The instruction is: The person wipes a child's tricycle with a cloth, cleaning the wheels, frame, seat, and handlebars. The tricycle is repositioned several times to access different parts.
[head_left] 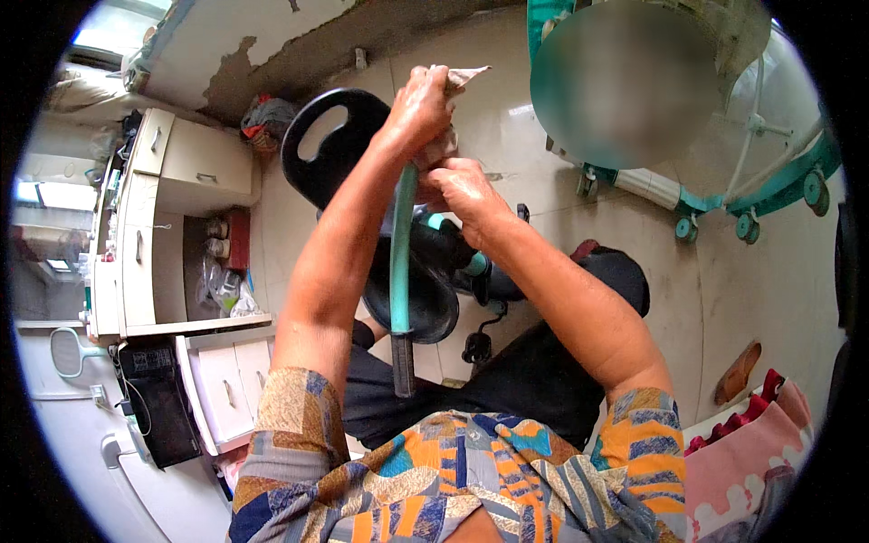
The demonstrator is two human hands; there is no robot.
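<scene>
My left hand [422, 108] is closed around a pale cloth [467, 77], whose corner sticks out past the knuckles. More of the cloth shows below the fingers. Just under it, my right hand [472, 197] is bent in beside the upper end of a green tube [402, 258]. Its fingertips are partly hidden, so what they grip is unclear. The tube ends in a black ribbed handle grip [403, 366] near my lap. It appears to belong to a child's ride-on with a black backrest [305, 153] and a black seat [434, 315], standing between my legs.
A green frame on castors [747, 225], like a baby walker, stands at upper right, partly behind a blurred patch. Cream drawer cabinets [204, 159] line the left side. A brown slipper [738, 375] lies on the tiled floor, near pink fabric [747, 455].
</scene>
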